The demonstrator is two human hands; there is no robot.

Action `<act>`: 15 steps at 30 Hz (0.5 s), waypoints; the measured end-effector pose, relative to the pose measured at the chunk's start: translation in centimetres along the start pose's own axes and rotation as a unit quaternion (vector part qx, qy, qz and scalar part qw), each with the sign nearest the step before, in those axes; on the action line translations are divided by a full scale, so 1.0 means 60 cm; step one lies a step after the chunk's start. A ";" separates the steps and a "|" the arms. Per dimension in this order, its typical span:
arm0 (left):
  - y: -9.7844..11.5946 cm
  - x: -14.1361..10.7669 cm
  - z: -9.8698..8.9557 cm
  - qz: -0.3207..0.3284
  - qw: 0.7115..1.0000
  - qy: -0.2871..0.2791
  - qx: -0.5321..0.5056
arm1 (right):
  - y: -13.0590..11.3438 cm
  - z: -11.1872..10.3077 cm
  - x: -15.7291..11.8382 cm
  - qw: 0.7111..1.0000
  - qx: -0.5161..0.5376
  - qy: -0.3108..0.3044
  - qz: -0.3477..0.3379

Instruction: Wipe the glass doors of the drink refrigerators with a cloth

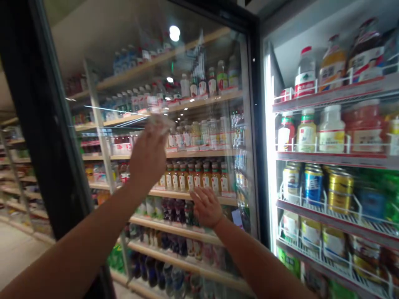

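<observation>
A glass door (pixel 199 45) with a black frame stands swung open before me, shelves of bottles showing through it. My left hand (pixel 149 151) is raised against the middle of the glass, its fingers closed on a pale cloth (pixel 160 122) that is blurred. Lower and to the right, my right hand (pixel 207 206) rests at the glass with its fingers spread a little, and nothing shows in it.
To the right is a lit fridge (pixel 324 160) with wire-edged shelves of bottles and cans. The door's black outer frame (pixel 34 112) slants down the left side. Farther left stand store shelves (pixel 21 182) above a pale floor (pixel 18 245).
</observation>
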State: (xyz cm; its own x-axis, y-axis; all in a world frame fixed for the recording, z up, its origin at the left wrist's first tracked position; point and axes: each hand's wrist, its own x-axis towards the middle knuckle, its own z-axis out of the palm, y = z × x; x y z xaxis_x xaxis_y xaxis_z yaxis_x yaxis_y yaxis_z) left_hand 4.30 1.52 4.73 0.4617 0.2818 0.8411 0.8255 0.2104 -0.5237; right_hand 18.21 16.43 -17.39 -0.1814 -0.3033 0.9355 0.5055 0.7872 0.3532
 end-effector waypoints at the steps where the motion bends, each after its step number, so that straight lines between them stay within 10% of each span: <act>1: 0.024 -0.017 0.015 0.075 0.997 -0.013 -0.018 | -0.001 0.000 0.000 1.000 0.001 0.001 0.001; 5: 0.058 -0.052 0.038 0.238 0.967 -0.070 -0.047 | -0.005 -0.001 0.002 1.000 0.002 0.006 0.005; 11: -0.021 -0.025 -0.011 -0.056 0.998 -0.003 0.028 | -0.007 0.000 -0.002 1.000 0.006 -0.007 0.007; 15: 0.018 -0.089 0.005 0.128 0.991 -0.043 -0.010 | -0.006 0.002 -0.005 1.000 0.005 -0.013 0.010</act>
State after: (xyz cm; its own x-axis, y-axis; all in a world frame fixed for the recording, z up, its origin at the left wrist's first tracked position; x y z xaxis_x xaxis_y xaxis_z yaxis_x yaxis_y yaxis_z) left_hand 2.62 0.52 -0.35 0.6286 0.4022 0.6657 0.6912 0.1035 -0.7152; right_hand 17.98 16.28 -17.79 -0.1921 -0.2732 0.9426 0.5015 0.7983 0.3335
